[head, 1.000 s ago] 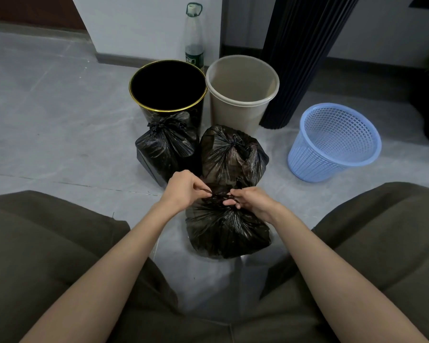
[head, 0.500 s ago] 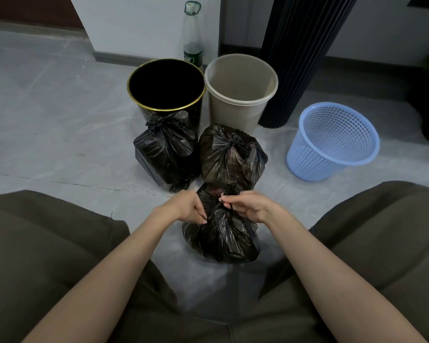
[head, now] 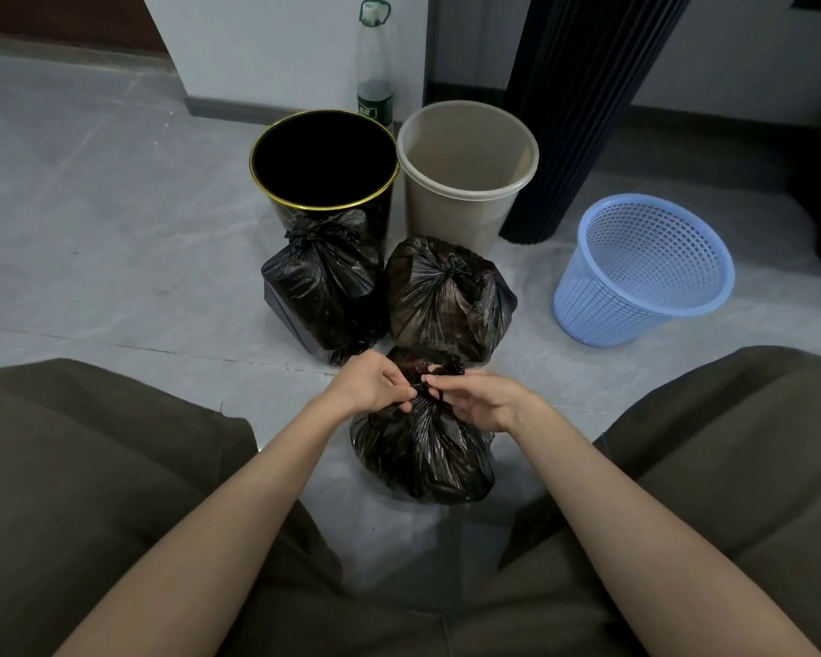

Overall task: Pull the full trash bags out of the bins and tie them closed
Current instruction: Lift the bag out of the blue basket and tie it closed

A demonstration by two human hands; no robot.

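Observation:
Three full black trash bags stand on the grey floor. The nearest bag (head: 423,455) sits between my knees. My left hand (head: 368,386) and my right hand (head: 477,400) each pinch a strip of its gathered neck, with a thin strand of plastic stretched between the fingertips. Behind it, the left tied bag (head: 323,286) leans on the black bin with a gold rim (head: 323,206), and the right tied bag (head: 446,301) stands before the beige bin (head: 465,192). A blue mesh basket (head: 645,272) stands to the right. All three bins show no bag inside.
A clear bottle (head: 374,64) stands against the wall behind the bins. A dark ribbed column (head: 574,111) rises right of the beige bin. My knees in dark trousers (head: 91,467) flank the near bag on both sides.
Both hands have kept working the near bag's neck, drawing it tighter. The bag's top has gone from spread to bunched, and the hands now sit close together with a strand between them.

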